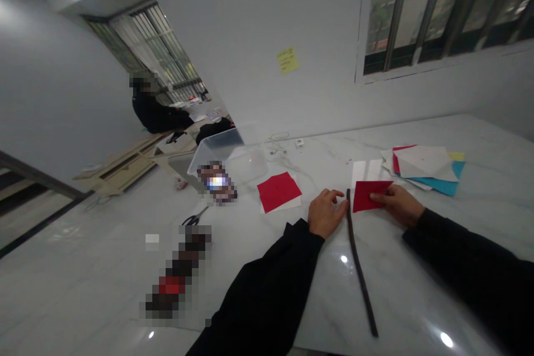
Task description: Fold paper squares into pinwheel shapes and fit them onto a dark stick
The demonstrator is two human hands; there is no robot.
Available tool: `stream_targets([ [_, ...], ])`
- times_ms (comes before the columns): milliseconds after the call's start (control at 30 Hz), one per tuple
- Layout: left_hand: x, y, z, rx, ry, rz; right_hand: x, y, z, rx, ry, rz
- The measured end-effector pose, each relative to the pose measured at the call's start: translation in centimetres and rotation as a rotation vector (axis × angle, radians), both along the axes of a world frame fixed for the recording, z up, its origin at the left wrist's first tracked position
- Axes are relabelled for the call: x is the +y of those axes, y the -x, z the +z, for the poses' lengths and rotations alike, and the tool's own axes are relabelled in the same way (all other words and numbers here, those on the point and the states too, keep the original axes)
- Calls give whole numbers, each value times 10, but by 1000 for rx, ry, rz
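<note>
A white marble-patterned table [421, 136] runs below a white wall bearing a yellow sticky note [287, 60]. The person's right hand [398, 204] holds a red paper piece [369, 196] in a narrow pinch between thumb and fingers. The left hand [327, 212] is loosely curled, its fingers touching the far end of a long, thin dark brown strip [359, 261] lying on the table; whether they grip it, I cannot tell. Beyond the right hand lies a fanned stack of white, red and blue paper sheets [425, 169]. To the left lie a red paper square [278, 191] on a white sheet, black-handled scissors [194, 218] and a clear plastic box [217, 150].
</note>
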State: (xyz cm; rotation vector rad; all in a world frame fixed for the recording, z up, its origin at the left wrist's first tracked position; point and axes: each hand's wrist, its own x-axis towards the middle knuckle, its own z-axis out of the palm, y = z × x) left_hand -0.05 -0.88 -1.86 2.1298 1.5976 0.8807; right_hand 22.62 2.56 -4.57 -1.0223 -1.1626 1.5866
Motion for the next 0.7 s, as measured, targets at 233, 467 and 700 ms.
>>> stream_targets([
  [233,6,-19,3,188,82,48,11,-18,6,-265,-128,352],
  [467,15,-4,-1,-220,198,39,0,-12,18,-220,-247,332],
  [700,19,0,8,-851,517,-82,4,-25,28,-414,-544,148],
])
